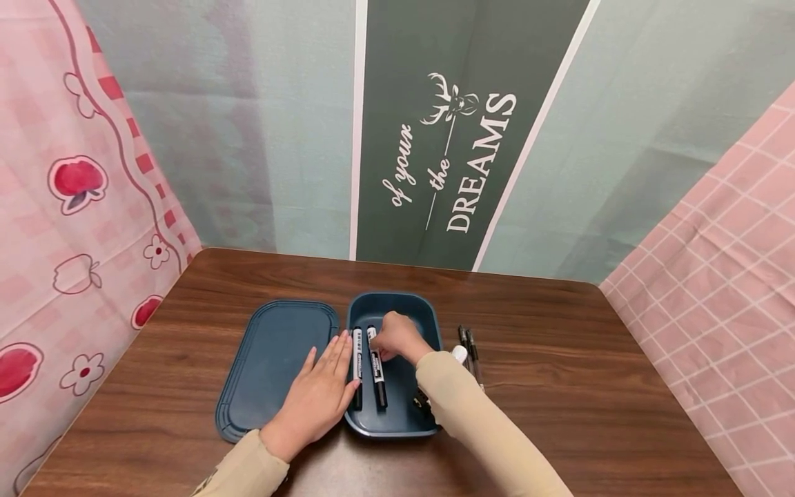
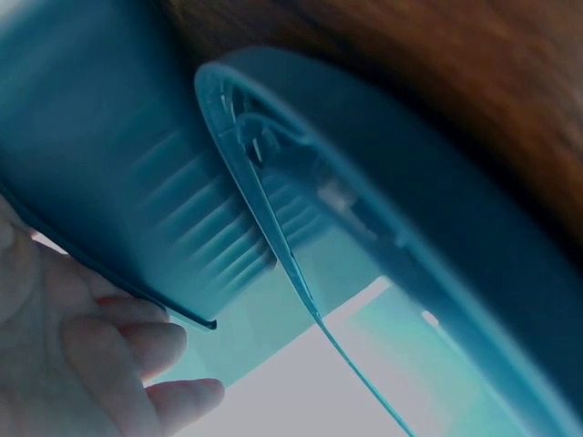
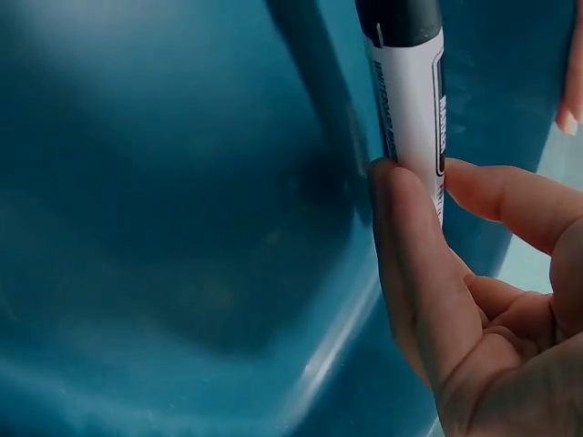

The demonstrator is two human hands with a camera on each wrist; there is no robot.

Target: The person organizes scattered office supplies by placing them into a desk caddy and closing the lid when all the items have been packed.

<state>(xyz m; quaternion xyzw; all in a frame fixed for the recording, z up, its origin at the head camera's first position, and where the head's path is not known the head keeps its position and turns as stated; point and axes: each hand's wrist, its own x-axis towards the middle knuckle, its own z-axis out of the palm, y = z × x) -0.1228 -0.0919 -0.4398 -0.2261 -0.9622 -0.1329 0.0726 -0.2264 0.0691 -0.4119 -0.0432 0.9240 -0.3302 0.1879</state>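
Note:
Inside the dark blue box, my right hand pinches a black-and-white marker between thumb and fingers. The right wrist view shows the marker's dark end and white printed barrel above the fingertips. A second, similar marker lies along the box's left side. My left hand rests at the left rim, its fingers fairly straight and close to that second marker. The left wrist view shows this hand beside the edge of a ribbed blue wall.
A blue lid lies flat left of the box on the brown wooden table. Several dark pens and a white-tipped item lie to the right. A small dark item is partly hidden by the right sleeve.

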